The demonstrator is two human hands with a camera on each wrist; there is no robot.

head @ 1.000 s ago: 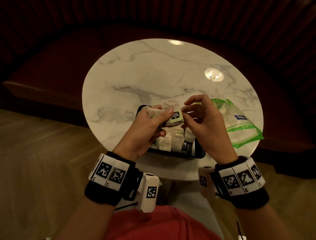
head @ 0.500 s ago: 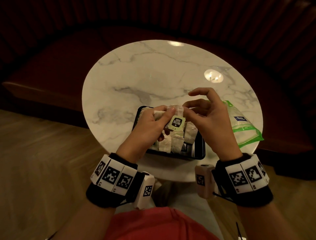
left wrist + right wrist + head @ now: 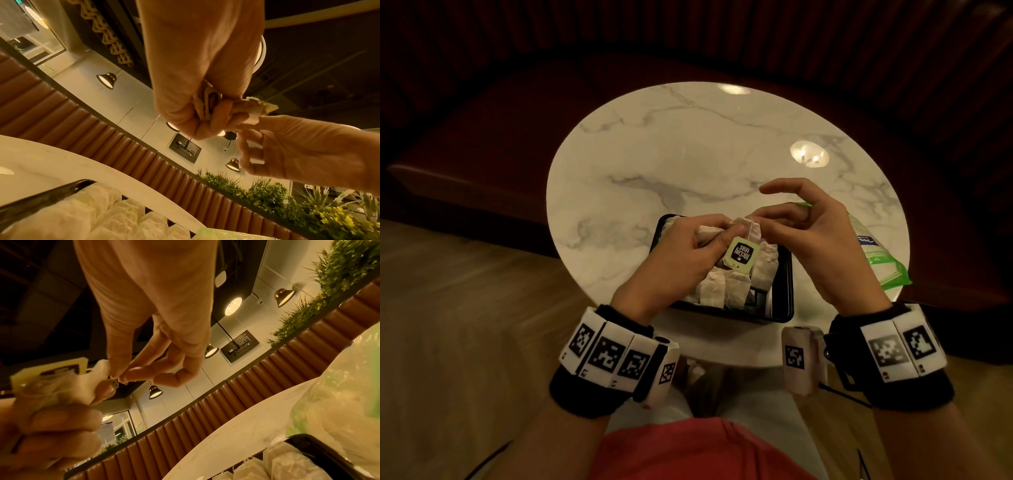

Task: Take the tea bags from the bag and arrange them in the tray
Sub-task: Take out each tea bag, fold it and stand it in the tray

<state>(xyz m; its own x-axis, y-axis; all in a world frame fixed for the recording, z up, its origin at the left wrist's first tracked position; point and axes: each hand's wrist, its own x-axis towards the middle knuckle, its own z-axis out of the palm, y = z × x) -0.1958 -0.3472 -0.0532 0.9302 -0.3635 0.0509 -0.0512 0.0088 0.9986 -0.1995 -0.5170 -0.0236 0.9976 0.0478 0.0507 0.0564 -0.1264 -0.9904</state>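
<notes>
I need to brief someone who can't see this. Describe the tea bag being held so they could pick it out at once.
On the round marble table sits a black tray of pale tea bags. Above it, the left hand grips a tea bag while the right hand pinches its top. Unlike those lying in the tray, it is lifted and shows a green tag with a black label.

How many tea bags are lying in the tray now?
3 tea bags clearly: two side by side at the tray's near edge, one right of them. Left hand and right hand cover the rest; more may be hidden.
</notes>
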